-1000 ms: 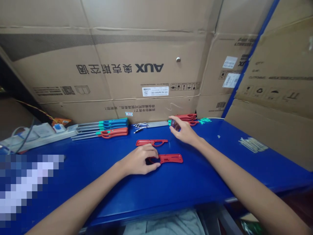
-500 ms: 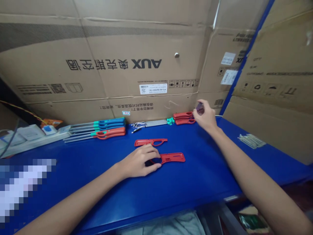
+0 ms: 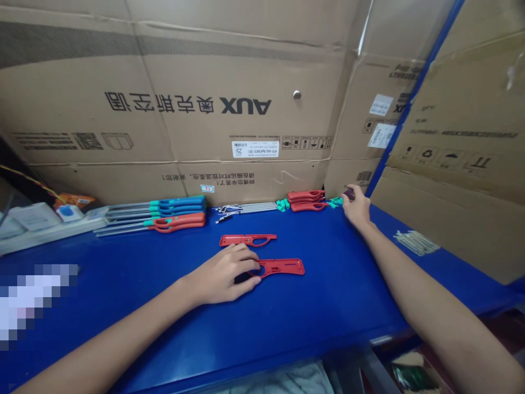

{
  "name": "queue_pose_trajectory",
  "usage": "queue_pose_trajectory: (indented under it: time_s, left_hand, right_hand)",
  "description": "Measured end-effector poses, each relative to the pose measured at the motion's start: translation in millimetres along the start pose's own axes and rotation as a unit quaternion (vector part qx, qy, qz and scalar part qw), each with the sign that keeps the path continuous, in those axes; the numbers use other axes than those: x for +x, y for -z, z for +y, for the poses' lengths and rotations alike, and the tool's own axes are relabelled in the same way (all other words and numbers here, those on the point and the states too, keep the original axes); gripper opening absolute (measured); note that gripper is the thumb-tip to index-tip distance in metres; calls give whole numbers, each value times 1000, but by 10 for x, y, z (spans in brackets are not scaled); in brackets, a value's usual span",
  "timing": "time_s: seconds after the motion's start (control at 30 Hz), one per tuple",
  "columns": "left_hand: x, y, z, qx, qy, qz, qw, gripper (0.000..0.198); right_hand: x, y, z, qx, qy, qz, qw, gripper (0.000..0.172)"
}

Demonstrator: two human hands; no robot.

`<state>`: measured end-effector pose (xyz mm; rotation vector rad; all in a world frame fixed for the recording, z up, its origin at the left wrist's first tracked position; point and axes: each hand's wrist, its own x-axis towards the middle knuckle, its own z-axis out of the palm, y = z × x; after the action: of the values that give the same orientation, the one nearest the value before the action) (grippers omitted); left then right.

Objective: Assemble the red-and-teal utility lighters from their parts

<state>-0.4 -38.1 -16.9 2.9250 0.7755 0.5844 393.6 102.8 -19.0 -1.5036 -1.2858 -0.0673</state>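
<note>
My left hand (image 3: 229,273) rests on the table, thumb and fingers closed about the left end of a red lighter handle half (image 3: 289,266), which lies with its inner side up. Those fingers partly hide its trigger loop. Just behind lies a second red handle half (image 3: 248,240). At the back right, my right hand (image 3: 359,208) has its fingers closed on a small dark purple piece (image 3: 349,193), whose kind I cannot make out. Small teal parts (image 3: 336,202) lie right beside that hand. Stacked red handle shells (image 3: 307,201) sit to their left.
Assembled stick lighters (image 3: 178,213) lie in a pile at the back left, by a power strip (image 3: 53,231). Metal tubes with wires (image 3: 258,207) and teal parts (image 3: 283,204) lie along the cardboard wall (image 3: 184,65). Thin white sticks (image 3: 416,242) are at the right.
My right hand has moved right and down toward the table with the purple piece, uncovering the teal parts beside the red shells. My left hand keeps its place on the handle half.
</note>
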Motion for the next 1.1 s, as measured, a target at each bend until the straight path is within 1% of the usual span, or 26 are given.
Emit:
queue_pose_trajectory:
  time_s: [0.07, 0.2, 0.3, 0.43, 0.5, 0.63, 0.73, 0.77, 0.83, 0.93, 1.1]
  left_hand:
    - [0, 9, 5, 3, -1, -2, 1000, 22]
    - [1, 9, 6, 10, -5, -6, 1000, 22]
    - [3, 11, 10, 13, -5, -6, 1000, 23]
    - [5, 28, 17, 15, -7, -9, 1000, 22]
    - [3, 38, 17, 16, -5, -14, 1000, 22]
    - [-3, 49, 18, 20, 2, -25, 999, 21]
    - [-4, 53, 22, 22, 6, -26, 999, 21]
    - [-4, 54, 23, 22, 6, -26, 999, 22]
    - [-4, 56, 22, 23, 7, -27, 999, 23]
    - [-7, 58, 12, 26, 7, -31, 999, 24]
    - [-16, 50, -11, 27, 11, -32, 999, 23]
  right_hand:
    - [5, 11, -16, -23, 13, 0, 1000, 38]
    - [35, 61, -60, -64, 43, 44, 996, 48]
    - [54, 86, -102, -72, 50, 46, 995, 46]
    - [63, 88, -216, -70, 40, -12, 997, 33]
    - [56, 81, -301, -50, 38, -38, 997, 31]
    - [-10, 48, -466, -23, 65, -69, 995, 32]
    - [-98, -6, -556, -1, 101, -109, 989, 34]
    - [-125, -29, -579, 17, 103, -127, 986, 36]
    - [-169, -73, -612, 63, 85, -155, 982, 38]
    - [-206, -112, -638, 104, 61, -167, 979, 40]
    - [-279, -108, -712, 79, 107, -177, 975, 36]
